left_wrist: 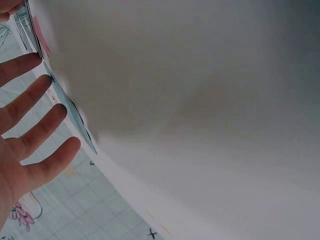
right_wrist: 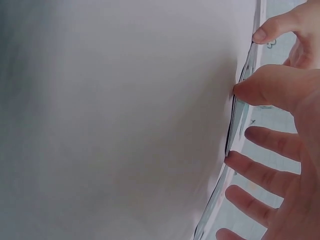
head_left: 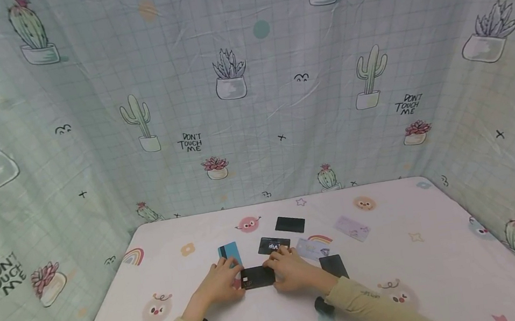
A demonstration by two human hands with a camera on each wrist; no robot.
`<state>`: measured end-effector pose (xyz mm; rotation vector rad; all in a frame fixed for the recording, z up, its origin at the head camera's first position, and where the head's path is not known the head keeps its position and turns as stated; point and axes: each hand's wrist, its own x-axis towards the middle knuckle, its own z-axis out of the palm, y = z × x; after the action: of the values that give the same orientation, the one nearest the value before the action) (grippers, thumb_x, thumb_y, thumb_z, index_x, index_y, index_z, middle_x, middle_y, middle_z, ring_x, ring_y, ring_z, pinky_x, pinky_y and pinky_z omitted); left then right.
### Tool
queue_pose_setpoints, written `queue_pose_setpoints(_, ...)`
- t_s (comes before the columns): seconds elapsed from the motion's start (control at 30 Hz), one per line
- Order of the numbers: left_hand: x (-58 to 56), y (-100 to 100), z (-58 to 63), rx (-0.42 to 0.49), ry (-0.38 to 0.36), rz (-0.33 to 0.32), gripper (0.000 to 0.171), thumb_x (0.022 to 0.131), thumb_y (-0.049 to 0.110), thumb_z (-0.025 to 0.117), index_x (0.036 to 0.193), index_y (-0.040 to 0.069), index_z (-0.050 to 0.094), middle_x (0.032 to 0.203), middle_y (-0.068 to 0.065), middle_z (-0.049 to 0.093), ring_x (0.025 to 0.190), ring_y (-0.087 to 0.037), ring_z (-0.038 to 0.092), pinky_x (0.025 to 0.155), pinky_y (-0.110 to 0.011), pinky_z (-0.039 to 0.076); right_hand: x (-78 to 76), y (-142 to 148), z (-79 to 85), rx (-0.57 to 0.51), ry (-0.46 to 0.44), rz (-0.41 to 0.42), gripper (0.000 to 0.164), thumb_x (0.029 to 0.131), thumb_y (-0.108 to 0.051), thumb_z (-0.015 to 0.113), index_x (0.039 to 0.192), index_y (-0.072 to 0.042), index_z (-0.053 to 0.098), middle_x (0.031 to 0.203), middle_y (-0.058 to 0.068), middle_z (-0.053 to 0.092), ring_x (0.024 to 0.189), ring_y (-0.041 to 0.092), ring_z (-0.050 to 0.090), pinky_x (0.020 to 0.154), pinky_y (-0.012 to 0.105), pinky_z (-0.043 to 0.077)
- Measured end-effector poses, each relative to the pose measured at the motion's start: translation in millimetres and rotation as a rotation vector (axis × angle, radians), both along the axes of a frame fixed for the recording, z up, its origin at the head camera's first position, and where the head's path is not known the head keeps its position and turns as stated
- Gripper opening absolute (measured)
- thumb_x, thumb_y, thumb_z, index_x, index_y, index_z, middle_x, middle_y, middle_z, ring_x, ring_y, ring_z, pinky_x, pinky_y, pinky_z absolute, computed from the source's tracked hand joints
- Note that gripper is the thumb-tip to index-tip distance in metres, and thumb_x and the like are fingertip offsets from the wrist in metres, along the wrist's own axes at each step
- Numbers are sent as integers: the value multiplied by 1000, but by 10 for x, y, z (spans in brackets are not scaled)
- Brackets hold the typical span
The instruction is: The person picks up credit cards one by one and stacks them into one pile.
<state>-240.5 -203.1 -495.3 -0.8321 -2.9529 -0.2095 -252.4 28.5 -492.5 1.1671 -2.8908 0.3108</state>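
Note:
A black VIP card (head_left: 259,278) lies at the front of the group of cards on the table. My left hand (head_left: 223,282) pinches its left end, thumb on the near edge and fingers toward the far edge. At the other end my right hand (head_left: 293,269) grips it between thumb (right_wrist: 260,90) and fingers. The left wrist view shows the left fingers (left_wrist: 37,100) spread apart, near the edge of a blue card. That blue card (head_left: 229,251) with a dark stripe sits just beyond the left hand. Behind the right fingers is another black VIP card (head_left: 272,242), partly covered.
A plain black card (head_left: 290,224) lies farther back. To the right are a pale card (head_left: 309,249), a lilac card (head_left: 351,228) and a dark card (head_left: 333,266) beside the right wrist. The printed tablecloth (head_left: 447,265) ends at a patterned curtain (head_left: 280,108).

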Motion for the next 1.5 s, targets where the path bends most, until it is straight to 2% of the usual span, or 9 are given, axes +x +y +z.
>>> queue_pose_setpoints(0.37, 29, -25, 15, 12, 26, 15, 54, 67, 39, 71, 111, 10, 59, 105, -4, 53, 95, -22, 45, 76, -44, 39, -7, 5, 3, 15, -1, 0, 47, 76, -35, 62, 121, -23, 52, 111, -1, 52, 102, 19, 40, 90, 52, 33)
queue_pose_setpoints(0.53, 28, -78, 36, 43, 54, 21, 45, 73, 36, 67, 110, 12, 60, 103, -4, 53, 93, -21, 46, 73, -42, 38, -23, -6, 8, 2, 3, -19, 45, 80, -38, 59, 121, -21, 52, 112, 0, 53, 103, 19, 40, 90, 51, 33)
queue_pose_setpoints(0.67, -20, -134, 88, 56, 83, 31, 38, 78, 33, 64, 109, 12, 61, 103, -5, 54, 93, -21, 47, 74, -43, 39, -32, -52, 13, -10, 24, -39, 44, 81, -39, 58, 120, -19, 53, 108, 0, 54, 101, 19, 41, 86, 48, 34)
queue_pose_setpoints(0.87, -143, -249, 174, 42, 128, 55, 36, 79, 27, 64, 110, 11, 60, 103, -6, 56, 92, -24, 49, 72, -43, 40, -49, -172, 55, -33, 63, -57, 42, 82, -37, 57, 119, -17, 54, 107, 1, 55, 97, 19, 43, 80, 42, 34)
queue_pose_setpoints(1.2, -286, -436, 152, 24, 146, 93, 32, 78, 20, 64, 110, 14, 61, 100, -5, 57, 90, -23, 51, 71, -40, 41, -74, -403, 103, -13, 57, -104, 43, 82, -35, 56, 120, -14, 54, 108, 4, 58, 98, 21, 45, 83, 44, 35)
queue_pose_setpoints(1.37, -326, -486, 155, 32, 168, 90, 33, 77, 19, 66, 109, 13, 62, 100, -6, 58, 88, -23, 51, 71, -39, 42, -82, -504, 108, 14, 51, -131, 45, 82, -36, 56, 120, -13, 54, 110, 5, 58, 102, 24, 46, 89, 52, 35)
queue_pose_setpoints(1.5, -366, -522, 151, 22, 187, 79, 35, 75, 20, 67, 109, 12, 62, 99, -6, 58, 87, -24, 51, 69, -39, 43, -74, -580, 132, 24, 67, -138, 45, 82, -36, 56, 119, -11, 55, 110, 6, 58, 101, 24, 46, 87, 49, 36)
